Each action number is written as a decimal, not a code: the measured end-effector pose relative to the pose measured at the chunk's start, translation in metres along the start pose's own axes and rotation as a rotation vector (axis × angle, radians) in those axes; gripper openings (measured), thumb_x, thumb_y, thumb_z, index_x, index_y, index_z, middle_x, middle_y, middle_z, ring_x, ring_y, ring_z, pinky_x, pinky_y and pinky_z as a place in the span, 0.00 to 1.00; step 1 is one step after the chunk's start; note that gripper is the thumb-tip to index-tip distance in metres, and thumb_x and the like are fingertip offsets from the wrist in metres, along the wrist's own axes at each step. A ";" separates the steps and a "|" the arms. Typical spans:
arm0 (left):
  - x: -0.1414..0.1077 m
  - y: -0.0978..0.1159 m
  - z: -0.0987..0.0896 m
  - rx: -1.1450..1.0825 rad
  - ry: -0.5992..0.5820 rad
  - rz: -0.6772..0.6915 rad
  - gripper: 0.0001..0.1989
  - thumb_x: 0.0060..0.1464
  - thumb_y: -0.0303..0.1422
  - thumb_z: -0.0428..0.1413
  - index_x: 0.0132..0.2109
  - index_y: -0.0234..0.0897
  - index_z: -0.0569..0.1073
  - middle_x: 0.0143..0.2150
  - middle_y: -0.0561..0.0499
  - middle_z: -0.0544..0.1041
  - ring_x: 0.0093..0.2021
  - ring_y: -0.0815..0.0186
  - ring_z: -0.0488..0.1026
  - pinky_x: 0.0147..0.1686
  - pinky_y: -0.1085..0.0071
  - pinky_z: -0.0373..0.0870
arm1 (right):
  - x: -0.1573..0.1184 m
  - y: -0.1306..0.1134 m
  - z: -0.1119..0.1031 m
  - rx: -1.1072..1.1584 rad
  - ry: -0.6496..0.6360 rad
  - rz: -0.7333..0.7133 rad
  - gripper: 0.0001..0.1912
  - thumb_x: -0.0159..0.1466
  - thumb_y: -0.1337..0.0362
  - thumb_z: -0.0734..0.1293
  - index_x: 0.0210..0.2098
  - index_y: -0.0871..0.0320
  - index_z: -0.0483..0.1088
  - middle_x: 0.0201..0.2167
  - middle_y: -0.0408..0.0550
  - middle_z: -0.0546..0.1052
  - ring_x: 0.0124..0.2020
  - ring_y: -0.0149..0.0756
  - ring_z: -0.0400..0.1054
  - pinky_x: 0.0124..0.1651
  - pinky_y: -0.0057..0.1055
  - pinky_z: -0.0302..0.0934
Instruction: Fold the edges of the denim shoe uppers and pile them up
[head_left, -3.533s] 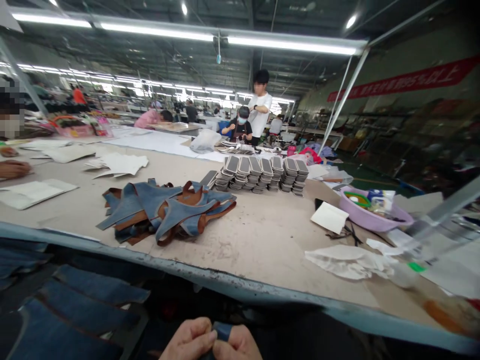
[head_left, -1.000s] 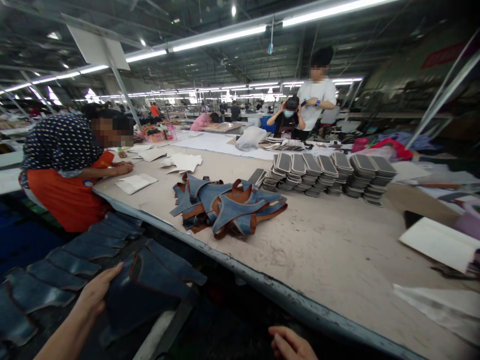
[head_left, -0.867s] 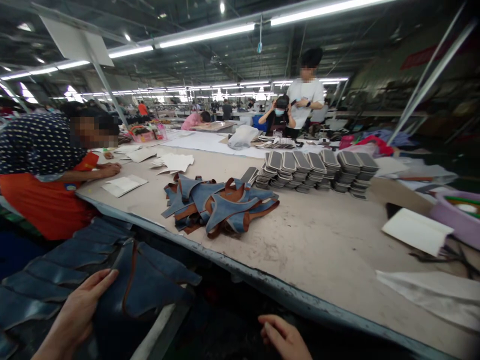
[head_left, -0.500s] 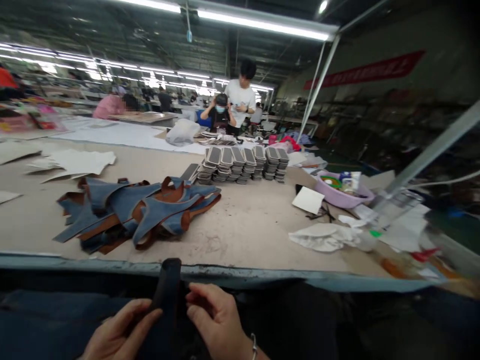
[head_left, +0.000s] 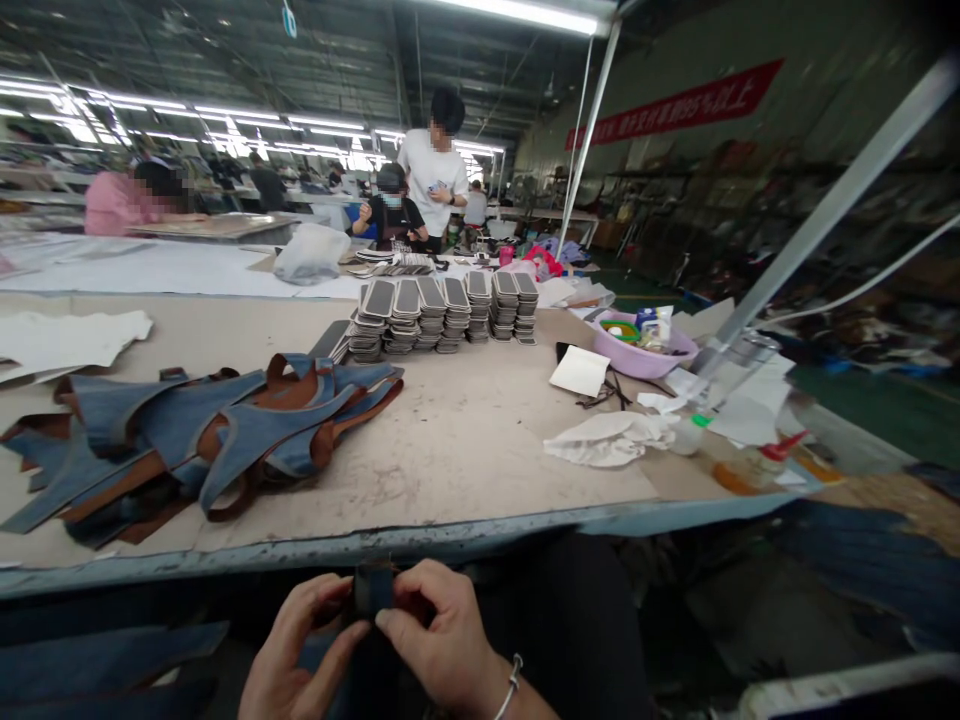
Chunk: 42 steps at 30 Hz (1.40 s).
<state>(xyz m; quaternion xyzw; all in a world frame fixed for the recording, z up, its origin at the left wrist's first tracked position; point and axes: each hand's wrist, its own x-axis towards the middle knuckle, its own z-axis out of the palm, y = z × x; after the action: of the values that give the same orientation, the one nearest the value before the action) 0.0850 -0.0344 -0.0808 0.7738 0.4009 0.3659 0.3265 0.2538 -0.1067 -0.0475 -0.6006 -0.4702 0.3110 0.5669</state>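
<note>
Below the table's front edge, a dark blue leather strip (head_left: pixel 373 590) is bent over on itself between my two hands. My left hand (head_left: pixel 304 645) pinches its left side with thumb and fingers. On the other side my right hand (head_left: pixel 442 635), with a bracelet at the wrist, presses its thumb and curled fingers on the strip. The strip's lower part is lost in the dark. A heap of blue leather pieces (head_left: pixel 247 425) with brown undersides lies on the table (head_left: pixel 450 440) just beyond my hands. More blue leather (head_left: pixel 105 660) rests at lower left.
Stacks of grey, light-edged pads (head_left: pixel 427 315) stand mid-table. To the right are a purple basin (head_left: pixel 637 355), crumpled white cloth (head_left: pixel 611 440) and a red-tipped bottle (head_left: pixel 757 465). A metal post (head_left: pixel 832 210) slants up at right. Two people (head_left: pixel 439 180) are across the table.
My view has swung right, so the table's contents sit further left. The strip stood upright before; now it is folded over, and my right hand has closed in on it.
</note>
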 end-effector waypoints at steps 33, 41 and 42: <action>-0.001 0.037 -0.013 -0.206 -0.358 -0.327 0.11 0.52 0.41 0.55 0.29 0.39 0.74 0.27 0.54 0.71 0.31 0.65 0.69 0.32 0.77 0.66 | -0.010 -0.009 -0.006 -0.241 -0.225 -0.199 0.09 0.59 0.69 0.63 0.33 0.57 0.76 0.28 0.45 0.80 0.29 0.28 0.72 0.34 0.20 0.63; -0.007 0.051 -0.003 -0.455 -0.261 -0.535 0.12 0.46 0.42 0.59 0.32 0.38 0.76 0.28 0.53 0.75 0.33 0.63 0.69 0.34 0.76 0.65 | -0.007 -0.011 -0.006 -0.137 -0.233 -0.012 0.09 0.58 0.69 0.63 0.29 0.58 0.76 0.25 0.44 0.78 0.25 0.27 0.70 0.30 0.19 0.60; -0.008 0.052 -0.002 -0.474 -0.241 -0.557 0.12 0.45 0.42 0.60 0.32 0.37 0.77 0.28 0.53 0.75 0.33 0.63 0.69 0.33 0.76 0.66 | -0.007 -0.010 -0.004 -0.128 -0.221 0.015 0.09 0.57 0.69 0.63 0.29 0.59 0.76 0.24 0.44 0.78 0.24 0.27 0.69 0.29 0.20 0.60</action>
<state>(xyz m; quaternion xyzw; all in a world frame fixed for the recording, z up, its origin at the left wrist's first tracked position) 0.1004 -0.0652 -0.0405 0.5758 0.4587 0.2522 0.6280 0.2531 -0.1157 -0.0383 -0.6011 -0.5442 0.3490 0.4698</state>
